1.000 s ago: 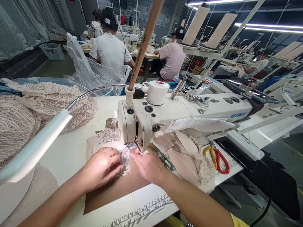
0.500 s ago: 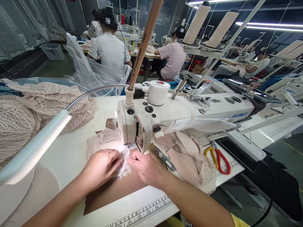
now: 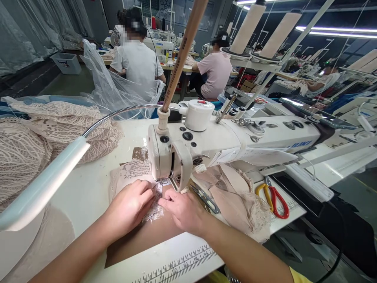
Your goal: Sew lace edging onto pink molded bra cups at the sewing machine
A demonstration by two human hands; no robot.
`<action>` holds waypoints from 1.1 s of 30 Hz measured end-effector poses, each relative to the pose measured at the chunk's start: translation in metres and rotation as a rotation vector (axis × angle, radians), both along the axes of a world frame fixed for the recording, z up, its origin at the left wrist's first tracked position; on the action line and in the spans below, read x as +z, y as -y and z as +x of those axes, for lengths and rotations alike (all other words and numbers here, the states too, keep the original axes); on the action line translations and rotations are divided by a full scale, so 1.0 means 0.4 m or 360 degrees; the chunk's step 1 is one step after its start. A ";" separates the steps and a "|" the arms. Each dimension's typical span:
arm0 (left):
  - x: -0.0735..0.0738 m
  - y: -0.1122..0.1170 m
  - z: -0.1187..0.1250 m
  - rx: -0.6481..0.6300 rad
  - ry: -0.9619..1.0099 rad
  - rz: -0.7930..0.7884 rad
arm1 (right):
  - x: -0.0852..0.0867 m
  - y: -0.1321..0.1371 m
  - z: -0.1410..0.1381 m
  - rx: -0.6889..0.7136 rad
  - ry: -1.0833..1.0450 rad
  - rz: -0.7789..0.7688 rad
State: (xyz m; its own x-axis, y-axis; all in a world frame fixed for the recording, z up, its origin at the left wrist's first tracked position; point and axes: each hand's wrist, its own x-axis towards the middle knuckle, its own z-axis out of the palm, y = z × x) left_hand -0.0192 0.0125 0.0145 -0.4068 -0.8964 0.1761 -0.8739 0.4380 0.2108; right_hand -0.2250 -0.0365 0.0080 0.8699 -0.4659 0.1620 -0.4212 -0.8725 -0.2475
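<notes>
Pale pink lace fabric (image 3: 131,171) lies under the head of a white sewing machine (image 3: 194,145), its near end by the presser foot (image 3: 160,183). My left hand (image 3: 129,204) is closed on this lace, fingers bent and pressed together just left of the foot. At the right edge of the lace, my right hand (image 3: 185,212) has its fingers curled and thumb and forefinger pinched; the fingertips hide exactly what they grip. Beneath both hands is a brown sheet (image 3: 144,239) on the white table.
Right of the machine head lie thread snips (image 3: 206,198), more beige fabric (image 3: 232,196) and red-and-yellow-handled scissors (image 3: 277,200). Piled lace (image 3: 73,129) fills the left side, below a lamp (image 3: 50,177). A printed ruler (image 3: 182,265) runs along the front edge. Two people sit working beyond.
My left hand has moved slightly forward and right toward the presser foot, covering more of the lace. My right hand stays almost in place. The view has shifted a little.
</notes>
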 end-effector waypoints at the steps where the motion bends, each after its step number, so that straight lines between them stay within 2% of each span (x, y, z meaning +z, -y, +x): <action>1: -0.005 0.002 0.001 -0.0082 0.0016 -0.0058 | 0.000 0.000 0.001 0.0002 0.0009 0.0008; 5: -0.023 0.007 0.011 -0.0295 0.0074 -0.0144 | 0.001 0.000 0.000 0.0016 0.0032 0.0040; 11: -0.025 0.009 0.020 -0.0329 0.0054 -0.0155 | 0.001 0.001 -0.001 -0.0017 0.0047 0.0047; 15: -0.018 0.007 0.019 -0.0310 0.0016 -0.0124 | 0.007 0.004 0.006 -0.0135 0.0075 0.0044; 20: -0.010 0.004 0.008 -0.0259 -0.0018 -0.0130 | 0.015 0.001 0.018 -0.0229 -0.0118 -0.0011; 28: -0.003 -0.001 -0.021 -0.0105 -0.0040 -0.0065 | 0.003 0.000 0.024 -0.0360 -0.0245 -0.0013; 33: -0.001 0.001 -0.017 -0.0155 -0.0132 -0.0070 | -0.006 0.001 0.021 -0.0353 -0.0191 -0.0053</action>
State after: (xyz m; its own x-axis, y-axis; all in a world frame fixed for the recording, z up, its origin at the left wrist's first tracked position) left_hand -0.0260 0.0119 0.0141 -0.4737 -0.8441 0.2511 -0.8072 0.5302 0.2594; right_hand -0.2168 -0.0371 0.0057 0.7609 -0.6436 0.0820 -0.6279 -0.7623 -0.1570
